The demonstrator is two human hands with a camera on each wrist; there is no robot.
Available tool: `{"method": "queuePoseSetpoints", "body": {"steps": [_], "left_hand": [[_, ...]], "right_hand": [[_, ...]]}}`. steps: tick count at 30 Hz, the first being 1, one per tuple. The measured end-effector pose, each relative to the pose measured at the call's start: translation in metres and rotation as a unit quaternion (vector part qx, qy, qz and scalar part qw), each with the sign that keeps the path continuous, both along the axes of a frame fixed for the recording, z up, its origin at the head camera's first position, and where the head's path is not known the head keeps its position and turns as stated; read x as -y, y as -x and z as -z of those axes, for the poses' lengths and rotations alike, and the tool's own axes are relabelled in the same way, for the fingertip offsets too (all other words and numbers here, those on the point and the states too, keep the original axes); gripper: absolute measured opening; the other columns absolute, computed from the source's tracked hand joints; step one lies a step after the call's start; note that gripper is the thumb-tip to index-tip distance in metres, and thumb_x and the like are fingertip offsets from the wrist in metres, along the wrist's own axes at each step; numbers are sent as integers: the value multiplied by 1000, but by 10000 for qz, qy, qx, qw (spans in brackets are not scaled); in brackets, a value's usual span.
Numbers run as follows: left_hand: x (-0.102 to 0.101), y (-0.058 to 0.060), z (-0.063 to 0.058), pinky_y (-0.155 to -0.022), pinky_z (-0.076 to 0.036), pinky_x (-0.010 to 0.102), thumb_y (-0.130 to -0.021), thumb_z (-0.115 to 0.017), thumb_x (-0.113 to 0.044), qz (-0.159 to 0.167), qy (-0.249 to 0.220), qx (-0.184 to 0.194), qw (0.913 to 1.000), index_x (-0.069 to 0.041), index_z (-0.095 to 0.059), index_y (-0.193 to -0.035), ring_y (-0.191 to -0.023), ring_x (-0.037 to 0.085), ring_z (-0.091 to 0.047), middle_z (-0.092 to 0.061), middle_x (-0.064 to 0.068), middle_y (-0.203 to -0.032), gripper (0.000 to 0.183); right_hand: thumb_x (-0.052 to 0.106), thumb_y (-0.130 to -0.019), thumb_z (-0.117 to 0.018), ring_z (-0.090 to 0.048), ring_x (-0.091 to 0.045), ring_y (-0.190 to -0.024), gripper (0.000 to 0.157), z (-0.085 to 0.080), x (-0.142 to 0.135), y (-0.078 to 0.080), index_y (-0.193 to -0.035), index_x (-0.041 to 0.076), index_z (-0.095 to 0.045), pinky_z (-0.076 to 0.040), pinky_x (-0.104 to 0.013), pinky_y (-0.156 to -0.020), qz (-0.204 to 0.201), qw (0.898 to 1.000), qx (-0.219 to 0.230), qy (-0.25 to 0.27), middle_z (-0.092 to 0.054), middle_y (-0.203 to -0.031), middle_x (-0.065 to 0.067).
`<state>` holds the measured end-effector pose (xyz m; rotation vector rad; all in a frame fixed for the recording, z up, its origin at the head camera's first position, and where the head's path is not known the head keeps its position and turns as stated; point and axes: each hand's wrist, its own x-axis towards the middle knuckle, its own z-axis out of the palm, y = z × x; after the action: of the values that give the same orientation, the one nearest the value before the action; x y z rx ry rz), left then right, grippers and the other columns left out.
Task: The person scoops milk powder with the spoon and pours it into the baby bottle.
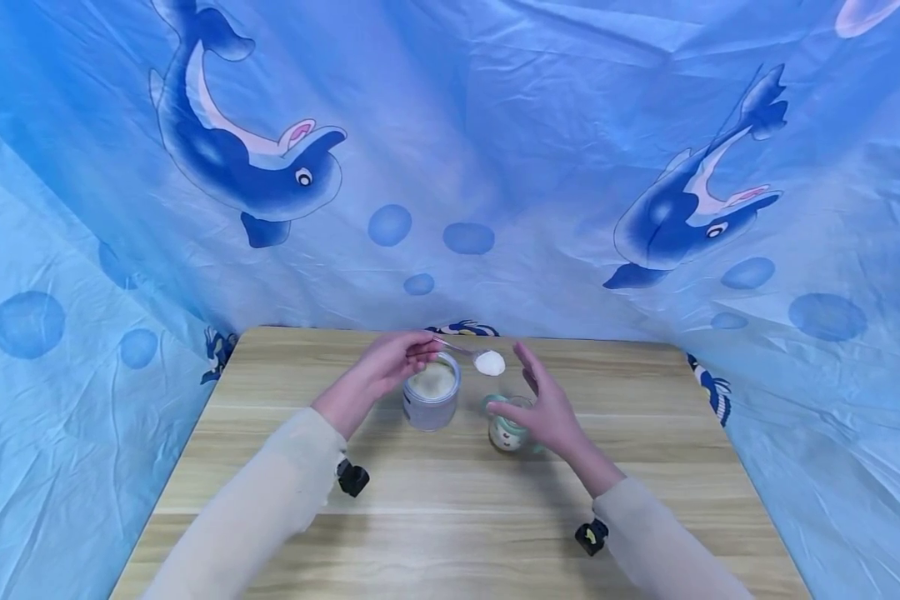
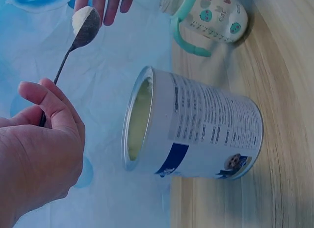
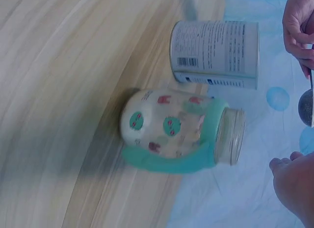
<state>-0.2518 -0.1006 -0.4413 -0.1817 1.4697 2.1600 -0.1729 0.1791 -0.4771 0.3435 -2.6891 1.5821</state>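
My left hand (image 1: 397,360) pinches the handle of a metal spoon (image 2: 87,32), which bears a heap of white powder (image 1: 490,362). Below that hand stands an open tin can (image 1: 429,408) with pale powder inside, its printed label facing the left wrist view (image 2: 211,125). To the right of the can is a clear baby bottle (image 3: 167,125) with a green collar and handles, lidless and patterned with small cartoon figures. Some pale content shows in the bottle. My right hand (image 1: 543,412) hovers beside and above the bottle, fingers extended and spread from the thumb, holding nothing.
Both the can and the bottle stand on a wood-grain table (image 1: 435,533). Blue cloth (image 1: 450,167) printed with dolphins hangs behind the table and along its sides. A small black camera is worn at each wrist.
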Motion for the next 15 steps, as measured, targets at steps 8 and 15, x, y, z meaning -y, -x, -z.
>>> {"method": "queuePoseSetpoints", "body": {"steps": [8, 15], "left_hand": [[-14, 1, 5, -58, -52, 14, -112, -54, -10, 271, 21, -37, 9996, 8, -64, -130, -72, 9, -71, -78, 6, -92, 28], [-23, -3, 8, -58, -52, 14, -111, -55, -10, 382, 32, -17, 9993, 11, -58, -138, -73, 9, -71, -78, 4, -88, 34]], "right_hand": [[27, -85, -94, -30, -33, -159, 111, 5, -19, -6, -171, 15, -25, -29, -47, -129, -49, 9995, -49, -321, -30, -175, -7], [27, -84, -95, -31, -36, -158, 111, 15, -27, -11, -170, 11, -26, -31, -49, -128, -68, 9991, -121, -388, -32, -173, -13]]}}
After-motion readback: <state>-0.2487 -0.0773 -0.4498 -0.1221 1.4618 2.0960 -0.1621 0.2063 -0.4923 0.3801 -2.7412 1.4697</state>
